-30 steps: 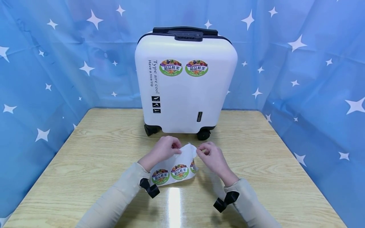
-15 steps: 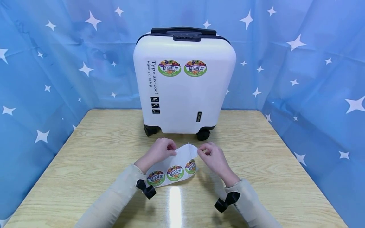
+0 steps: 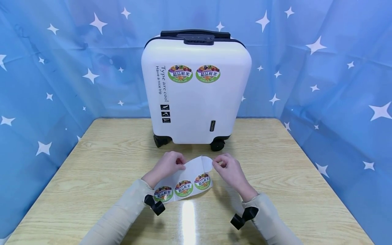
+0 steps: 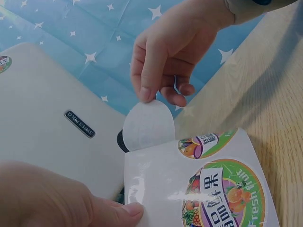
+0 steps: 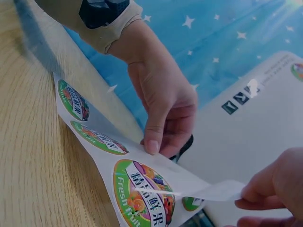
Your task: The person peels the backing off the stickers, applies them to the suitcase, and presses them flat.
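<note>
A white sheet of oval fruit stickers (image 3: 191, 170) is held above the table, a row of printed stickers along its near side. My left hand (image 3: 166, 166) pinches the sheet's far edge between thumb and fingers. With thumb and index finger, my right hand (image 3: 229, 170) pinches the tip of a partly lifted sticker (image 4: 149, 124), its plain white back showing. The lower end of that sticker still meets the sheet's right edge. Behind the hands stands a white suitcase (image 3: 196, 105) bearing two matching fruit stickers (image 3: 180, 74) side by side near its top.
The suitcase's black wheels (image 3: 217, 145) rest on the wooden table (image 3: 101, 163). A blue curtain with white stars (image 3: 61, 78) surrounds the table at the back and sides. Black cameras (image 3: 154, 205) are strapped to both sleeves.
My left hand has drawn the sheet to the left and slightly nearer, while the right hand stays nearly in place. More of the lifted sticker's white back has come off the sheet.
</note>
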The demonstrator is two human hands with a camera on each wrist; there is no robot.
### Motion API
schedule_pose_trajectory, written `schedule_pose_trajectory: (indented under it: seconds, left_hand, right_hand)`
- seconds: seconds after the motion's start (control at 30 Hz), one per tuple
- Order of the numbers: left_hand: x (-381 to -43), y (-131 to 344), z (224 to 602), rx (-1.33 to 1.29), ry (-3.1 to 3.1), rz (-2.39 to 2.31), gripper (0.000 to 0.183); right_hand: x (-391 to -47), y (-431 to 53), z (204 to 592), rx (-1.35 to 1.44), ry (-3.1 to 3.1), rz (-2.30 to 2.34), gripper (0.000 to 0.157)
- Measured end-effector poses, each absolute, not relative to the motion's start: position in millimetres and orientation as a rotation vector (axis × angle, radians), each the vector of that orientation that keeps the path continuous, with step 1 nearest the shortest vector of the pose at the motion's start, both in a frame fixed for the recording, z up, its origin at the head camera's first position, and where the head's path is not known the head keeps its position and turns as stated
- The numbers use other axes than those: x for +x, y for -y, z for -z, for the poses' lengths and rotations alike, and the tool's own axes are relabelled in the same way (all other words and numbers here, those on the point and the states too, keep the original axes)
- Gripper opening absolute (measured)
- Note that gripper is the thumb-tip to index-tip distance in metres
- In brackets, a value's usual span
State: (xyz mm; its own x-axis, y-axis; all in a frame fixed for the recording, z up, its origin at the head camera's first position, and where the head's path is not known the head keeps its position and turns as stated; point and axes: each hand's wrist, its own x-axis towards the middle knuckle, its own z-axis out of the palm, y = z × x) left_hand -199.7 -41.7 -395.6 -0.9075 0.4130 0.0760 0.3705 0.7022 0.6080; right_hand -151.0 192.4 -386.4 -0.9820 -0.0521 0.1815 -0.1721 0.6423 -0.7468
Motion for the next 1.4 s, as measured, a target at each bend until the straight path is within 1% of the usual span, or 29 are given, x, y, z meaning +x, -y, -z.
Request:
schedule_pose_trajectory:
  seconds: [0.23, 0.6, 0.87, 1.13, 1.3, 1.4]
  left_hand:
    - [-200.4, 43.1, 399.2, 0.590, -2.829, -0.966, 0.008]
    - [-201.4, 44.6, 408.0, 0.562, -2.811, -0.948, 0.008]
    - [-197.5, 46.7, 410.6, 0.632, -2.833, -0.906, 0.009]
    - [-197.5, 45.9, 416.5, 0.599, -2.855, -0.861, 0.010]
    - [-196.1, 44.0, 411.8, 0.582, -2.841, -0.930, 0.009]
    - [-196.0, 43.2, 407.9, 0.582, -2.822, -0.989, 0.014]
  right_hand:
    - [-150.7, -193.9, 385.4, 0.190, 2.696, -1.266, 0.009]
    - [-150.0, -195.1, 384.3, 0.171, 2.704, -1.264, 0.008]
    - [-148.5, -196.8, 384.7, 0.157, 2.689, -1.242, 0.007]
    - [-148.1, -196.0, 384.7, 0.163, 2.658, -1.248, 0.007]
    - [-147.9, -195.8, 383.4, 0.147, 2.661, -1.279, 0.009]
    - [-147.8, -195.5, 382.8, 0.137, 2.657, -1.302, 0.009]
